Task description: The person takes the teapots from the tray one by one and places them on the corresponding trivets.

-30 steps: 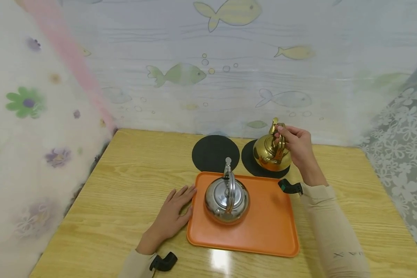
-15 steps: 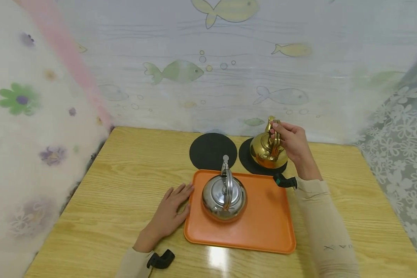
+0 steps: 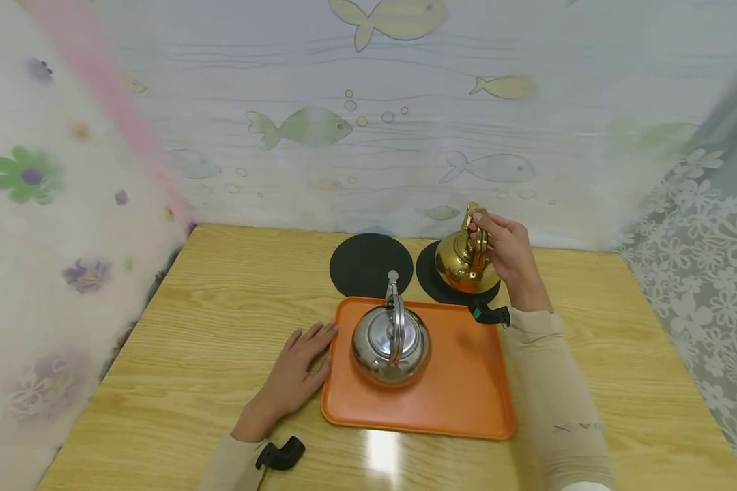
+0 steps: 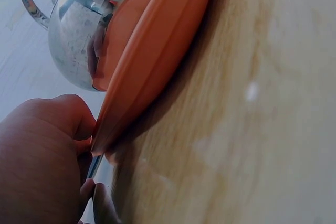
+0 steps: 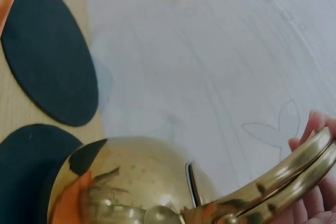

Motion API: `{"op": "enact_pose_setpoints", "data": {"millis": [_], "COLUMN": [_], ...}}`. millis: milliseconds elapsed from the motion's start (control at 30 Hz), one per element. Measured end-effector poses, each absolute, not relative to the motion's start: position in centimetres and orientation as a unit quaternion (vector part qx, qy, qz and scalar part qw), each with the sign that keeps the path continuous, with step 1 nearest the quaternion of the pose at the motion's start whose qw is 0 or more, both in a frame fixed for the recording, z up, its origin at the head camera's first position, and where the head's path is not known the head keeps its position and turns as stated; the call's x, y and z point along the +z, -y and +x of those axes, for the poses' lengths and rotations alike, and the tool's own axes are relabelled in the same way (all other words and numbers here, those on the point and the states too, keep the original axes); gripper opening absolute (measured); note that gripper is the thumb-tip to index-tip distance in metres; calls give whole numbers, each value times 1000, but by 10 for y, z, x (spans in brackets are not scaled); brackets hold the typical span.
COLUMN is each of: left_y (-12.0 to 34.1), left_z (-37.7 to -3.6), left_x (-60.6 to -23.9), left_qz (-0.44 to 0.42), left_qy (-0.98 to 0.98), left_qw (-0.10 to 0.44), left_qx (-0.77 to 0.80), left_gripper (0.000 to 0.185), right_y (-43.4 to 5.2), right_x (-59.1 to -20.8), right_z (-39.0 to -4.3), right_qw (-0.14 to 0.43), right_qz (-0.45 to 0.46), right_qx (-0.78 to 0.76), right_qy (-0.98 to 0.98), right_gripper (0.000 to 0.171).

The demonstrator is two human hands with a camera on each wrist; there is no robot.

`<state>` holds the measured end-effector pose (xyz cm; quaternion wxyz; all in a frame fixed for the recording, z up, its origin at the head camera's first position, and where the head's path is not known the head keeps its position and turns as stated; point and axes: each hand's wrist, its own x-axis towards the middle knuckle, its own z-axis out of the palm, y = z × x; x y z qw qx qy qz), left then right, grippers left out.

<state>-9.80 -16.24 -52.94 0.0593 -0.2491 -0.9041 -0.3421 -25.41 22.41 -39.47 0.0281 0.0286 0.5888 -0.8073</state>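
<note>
The right hand (image 3: pixel 510 256) curls round the handle of the gold kettle (image 3: pixel 463 261), which sits over the right black mat (image 3: pixel 432 281) — contact with it unclear. The left hand (image 3: pixel 297 372) lies flat, fingers straight, against the orange tray (image 3: pixel 467 395) holding the silver kettle (image 3: pixel 389 341).

Left wrist view: fingers (image 4: pixel 47 145) touch the tray's edge (image 4: pixel 152 61).

Right wrist view: fingertips (image 5: pixel 315 129) wrap the brass handle (image 5: pixel 283 174) — both mats (image 5: pixel 50 51) lie below.

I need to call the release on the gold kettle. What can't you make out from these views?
- Gold kettle base against the black mat: head view, the kettle's body hides it; right wrist view crops it.
- Right hand grip: right wrist view shows only fingertips at the edge.
- Left hand fingertips: left wrist view, the orange tray rim covers them.
</note>
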Motion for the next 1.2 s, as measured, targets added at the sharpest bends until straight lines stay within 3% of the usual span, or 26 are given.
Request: {"op": "enact_pose_setpoints", "data": {"millis": [733, 1100, 1200], "left_y": [162, 163, 161], "left_z": [-100, -98, -99], "left_x": [-530, -531, -530], "left_qz": [-254, -250, -251], "left_qy": [903, 904, 902], "left_qw": [60, 61, 59], "left_qx": [-341, -343, -346], "left_gripper": [53, 53, 53], "right_y": [-218, -213, -214], "right_x": [-397, -398, -397], "right_z": [-254, -249, -247], "right_qw": [-1, -49, -68], "right_qz": [52, 61, 59], "right_qx": [-823, -765, -751], "right_qy": [-565, -639, -654], "right_gripper": [11, 10, 17]}}
